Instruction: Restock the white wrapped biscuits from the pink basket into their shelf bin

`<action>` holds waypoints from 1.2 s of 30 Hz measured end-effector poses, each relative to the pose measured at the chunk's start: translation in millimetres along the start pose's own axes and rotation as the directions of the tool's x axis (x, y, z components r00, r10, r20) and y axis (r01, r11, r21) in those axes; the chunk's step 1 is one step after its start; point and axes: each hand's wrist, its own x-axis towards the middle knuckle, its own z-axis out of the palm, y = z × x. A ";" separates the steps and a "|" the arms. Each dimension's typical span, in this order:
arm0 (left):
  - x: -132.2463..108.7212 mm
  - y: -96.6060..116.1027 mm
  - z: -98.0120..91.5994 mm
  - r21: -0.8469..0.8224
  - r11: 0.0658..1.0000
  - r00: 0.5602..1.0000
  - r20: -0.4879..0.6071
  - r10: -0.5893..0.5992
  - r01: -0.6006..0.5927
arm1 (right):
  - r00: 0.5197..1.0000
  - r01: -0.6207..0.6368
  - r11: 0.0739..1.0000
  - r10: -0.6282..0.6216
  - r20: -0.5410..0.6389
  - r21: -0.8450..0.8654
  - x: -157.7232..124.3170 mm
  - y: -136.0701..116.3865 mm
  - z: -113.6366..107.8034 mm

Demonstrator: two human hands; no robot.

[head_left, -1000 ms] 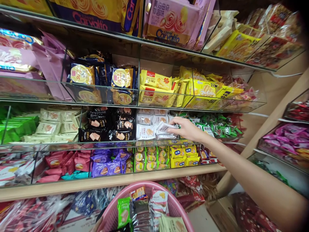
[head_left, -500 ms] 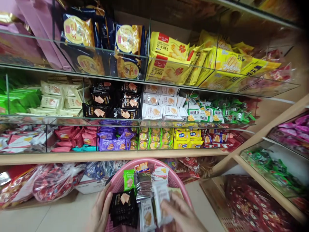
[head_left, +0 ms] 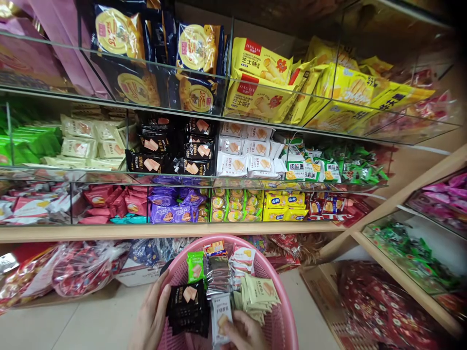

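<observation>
A pink plastic basket (head_left: 288, 311) holds sorted snack packets below the shelves. My left hand (head_left: 151, 308) grips its left rim, beside a stack of black snack packets (head_left: 188, 306). Inside the basket, my right hand (head_left: 246, 333) pinches the lower part of a white snack packet (head_left: 221, 311), its thumb on the front. Cream packets (head_left: 260, 294) are fanned out to the right of it. Further back lie a green packet (head_left: 196, 266), a row of dark-edged packets (head_left: 218, 272) and a red-and-white packet (head_left: 242, 260). Part of the right hand is cut off by the bottom edge.
Glass-fronted shelves stand ahead; the middle one carries white packets (head_left: 233, 163), black packets (head_left: 148, 163) and green-and-white packets (head_left: 304, 167). Under the wooden ledge (head_left: 109, 233) sit bagged goods (head_left: 85, 270). A cardboard box (head_left: 321, 291) with red bags stands at right.
My right hand has moved left and down with a white packet, bringing it over the white packet spot in the basket. The cream packets now show. My left hand stays at the rim.
</observation>
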 end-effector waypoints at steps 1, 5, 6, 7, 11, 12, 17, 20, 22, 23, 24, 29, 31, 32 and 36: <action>-0.2 0.2 -0.2 0.000 1.000 1.000 -0.002 0.002 -0.002 | 1.000 -0.004 1.000 0.004 -0.012 0.020 1.0 0.5 2.0; -1.1 0.6 -1.0 -0.013 1.000 1.000 0.009 0.001 -0.001 | 0.997 0.020 0.994 -0.013 -0.073 0.104 4.0 4.6 7.2; -1.2 0.8 -1.1 -0.016 1.000 1.000 0.013 -0.004 0.005 | 0.996 0.036 0.992 -0.026 -0.086 0.119 4.5 5.8 8.1; -1.2 1.0 -1.2 -0.019 1.000 1.000 0.017 -0.010 0.010 | 0.994 0.052 0.991 -0.040 -0.097 0.127 4.8 6.9 9.0; -0.5 3.0 -1.2 -0.025 1.000 1.000 0.011 -0.009 0.009 | 0.988 0.107 0.989 -0.094 -0.120 0.103 4.8 9.3 11.8; -0.3 3.5 -1.3 -0.021 1.000 1.000 0.010 -0.010 0.010 | 0.987 0.112 0.989 -0.100 -0.125 0.096 4.5 9.5 12.3; -0.5 4.3 -1.9 0.002 0.999 0.999 0.013 -0.043 0.043 | 0.979 0.118 0.986 -0.096 -0.182 0.115 2.4 9.0 13.8; -1.4 3.6 -2.4 0.003 0.998 0.998 0.034 -0.055 0.055 | 0.974 0.127 0.983 -0.098 -0.204 0.130 0.9 9.1 14.9; -2.0 3.3 -2.8 0.000 0.998 0.997 0.045 -0.059 0.059 | 0.973 0.139 0.981 -0.110 -0.202 0.132 0.3 10.3 15.5; -2.2 3.4 -2.9 -0.001 0.998 0.997 0.049 -0.063 0.063 | 0.973 0.148 0.980 -0.120 -0.198 0.131 0.2 11.5 15.5; -2.3 3.7 -3.1 -0.001 0.998 0.996 0.054 -0.069 0.069 | 0.972 0.160 0.979 -0.133 -0.194 0.130 0.4 12.9 15.4; -1.6 5.7 -2.8 -0.010 0.997 0.995 0.060 -0.081 0.082 | 0.968 0.191 0.975 -0.168 -0.188 0.112 3.4 20.2 10.3; -1.2 6.0 -2.5 -0.016 0.996 0.995 0.052 -0.086 0.087 | 0.971 0.176 0.983 -0.165 -0.173 0.049 4.1 21.3 7.1; -1.1 6.0 -2.5 -0.018 0.996 0.995 0.050 -0.090 0.091 | 0.973 0.167 0.986 -0.163 -0.167 0.013 4.1 21.5 5.7; -1.5 4.4 -2.0 -0.030 0.995 0.994 0.061 -0.095 0.097 | 0.977 0.133 0.987 -0.147 -0.155 -0.093 2.8 21.5 2.4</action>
